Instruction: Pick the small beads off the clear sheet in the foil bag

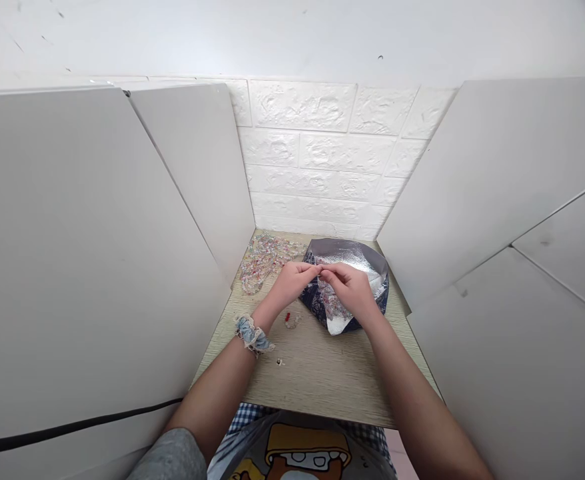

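My left hand (296, 281) and my right hand (351, 288) meet fingertip to fingertip over a silver-lined bag (378, 267). Both are closed in a pinch. Whatever they grip is too small to make out. Below my right hand, clear and pinkish beads (333, 303) show at the bag's opening, partly covered by the hand. A short curved piece of beads (291, 321), red at one end and pale along the rest, lies on the table under my left wrist. Many strands of multicoloured beads (267, 257) are heaped beyond my left hand.
The narrow wooden table (322, 380) runs up to a white brick-patterned wall (317, 150). Pale panels (97, 253) stand close on the left and others (517, 193) on the right. A tiny dark-and-white bit (280, 362) lies near the front. A black cable (77, 428) crosses at lower left.
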Available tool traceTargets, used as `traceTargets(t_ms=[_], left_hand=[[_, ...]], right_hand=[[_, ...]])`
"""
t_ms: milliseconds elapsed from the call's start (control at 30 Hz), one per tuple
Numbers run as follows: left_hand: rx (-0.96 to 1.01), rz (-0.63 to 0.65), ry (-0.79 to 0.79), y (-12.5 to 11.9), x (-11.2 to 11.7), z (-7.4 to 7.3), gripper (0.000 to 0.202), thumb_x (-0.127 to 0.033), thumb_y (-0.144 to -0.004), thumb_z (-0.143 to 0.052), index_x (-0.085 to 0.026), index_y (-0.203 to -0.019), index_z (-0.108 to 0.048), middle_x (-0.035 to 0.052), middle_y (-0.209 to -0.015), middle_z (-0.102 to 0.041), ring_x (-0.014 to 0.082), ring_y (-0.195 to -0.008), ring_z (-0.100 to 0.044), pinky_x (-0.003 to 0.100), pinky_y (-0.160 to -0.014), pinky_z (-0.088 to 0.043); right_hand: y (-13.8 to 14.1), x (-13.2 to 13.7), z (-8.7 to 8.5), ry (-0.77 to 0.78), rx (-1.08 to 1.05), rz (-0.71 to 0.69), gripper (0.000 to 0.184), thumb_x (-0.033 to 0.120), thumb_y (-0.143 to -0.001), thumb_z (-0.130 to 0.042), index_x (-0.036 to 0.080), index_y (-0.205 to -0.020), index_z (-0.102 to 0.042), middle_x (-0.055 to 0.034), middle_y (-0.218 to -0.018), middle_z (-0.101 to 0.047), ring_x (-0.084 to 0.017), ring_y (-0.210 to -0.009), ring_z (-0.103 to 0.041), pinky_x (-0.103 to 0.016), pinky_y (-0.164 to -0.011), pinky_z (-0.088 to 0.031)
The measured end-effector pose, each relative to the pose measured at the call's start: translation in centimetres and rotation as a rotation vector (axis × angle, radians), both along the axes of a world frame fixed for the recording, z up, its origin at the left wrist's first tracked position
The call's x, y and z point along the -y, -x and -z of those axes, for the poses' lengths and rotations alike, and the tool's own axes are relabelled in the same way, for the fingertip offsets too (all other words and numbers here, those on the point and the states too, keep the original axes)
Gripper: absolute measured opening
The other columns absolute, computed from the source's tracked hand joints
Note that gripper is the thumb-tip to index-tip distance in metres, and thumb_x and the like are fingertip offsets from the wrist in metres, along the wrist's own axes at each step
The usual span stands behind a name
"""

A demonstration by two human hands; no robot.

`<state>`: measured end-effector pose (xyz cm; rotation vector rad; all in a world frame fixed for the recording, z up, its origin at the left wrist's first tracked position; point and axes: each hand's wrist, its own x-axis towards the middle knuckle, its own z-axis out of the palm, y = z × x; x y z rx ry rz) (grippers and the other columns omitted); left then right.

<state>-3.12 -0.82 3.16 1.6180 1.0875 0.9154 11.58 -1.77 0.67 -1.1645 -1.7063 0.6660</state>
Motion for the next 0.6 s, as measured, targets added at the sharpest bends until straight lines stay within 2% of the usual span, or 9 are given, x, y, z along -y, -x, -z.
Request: traceTargets(t_ms=[200,333,433,600], left_hand=[[0.067,0.029,0.146,-0.1,0.4,-0.7,0.036,-0.042,-0.069,-0.05,-0.014,-0.048,-0.042,-0.0062,-0.041,-0.023,0.0038,-0.04,-0.019,0.021,-0.04,-0.013],[0.168,0.089,0.226,0.2,0.0,0.3,0.037,-0.046,-0.07,-0.05,-0.015,-0.051,-0.04,-0.0074,-0.042,-0.021,0.0031,-0.038,-0.015,0.021,-0.038,-0.011],[0.167,0.118,0.229,0.3,-0.4,1.0,0.037,-0.049,-0.07,-0.049,-0.014,-0.059,-0.046,-0.008,-0.043,-0.019,0.0033,-0.038,-0.014,0.021,-0.038,-0.009],[0.151,0.147,0.229,0.2,-0.4,1.0,0.04,-0.052,-0.069,-0.049,-0.014,-0.059,-0.046,-0.0079,-0.042,-0.021,0.0027,-0.037,-0.017,0.02,-0.038,-0.009]], right_hand=[[0.1,0.3,-0.6,-0.103,0.018,0.022,0.016,0.024,-0.078,-0.049,0.021,-0.077,-0.065,-0.0022,-0.077,-0.062,-0.015,-0.073,-0.056,-0.028,-0.065,-0.043],[0.2,0.3,-0.6,-0.115,-0.017,0.018,0.016,0.023,-0.078,-0.049,0.021,-0.076,-0.065,-0.002,-0.076,-0.062,-0.015,-0.073,-0.056,-0.027,-0.066,-0.043],[0.3,0.2,-0.4,-0.119,-0.025,0.019,0.016,0.022,-0.078,-0.049,0.02,-0.076,-0.065,-0.0018,-0.076,-0.062,-0.015,-0.073,-0.056,-0.027,-0.067,-0.044],[0.3,0.2,-0.3,-0.186,0.026,0.038,0.016,0.021,-0.078,-0.048,0.021,-0.079,-0.065,-0.0019,-0.078,-0.062,-0.015,-0.075,-0.056,-0.027,-0.068,-0.043]])
